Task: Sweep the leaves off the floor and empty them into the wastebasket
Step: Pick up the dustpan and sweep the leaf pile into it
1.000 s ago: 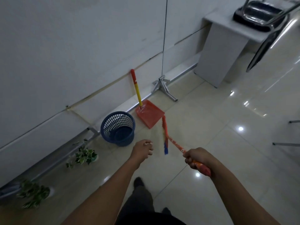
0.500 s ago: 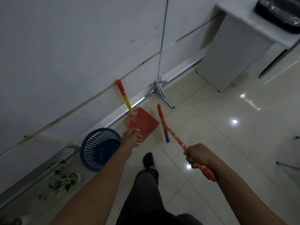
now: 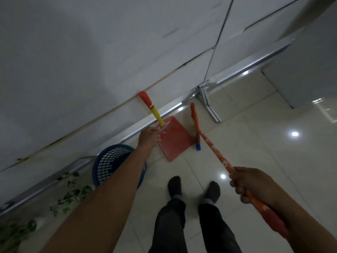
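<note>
The left hand (image 3: 148, 137) reaches the base of the red dustpan (image 3: 174, 139) handle, its grip unclear. The right hand (image 3: 253, 185) grips the orange broom (image 3: 213, 149). The blue wastebasket (image 3: 113, 161) stands beside the dustpan, with leaves (image 3: 73, 194) strewn on the floor (image 3: 255, 143) along the wall.

I see a pale wall (image 3: 91, 52) far left, glossy tiled floor (image 3: 273, 161) with lamp glints, cabinet (image 3: 310, 70) far right.

bare forearms (image 3: 116, 194), dark trousers (image 3: 169, 227), dark socks (image 3: 174, 185)
</note>
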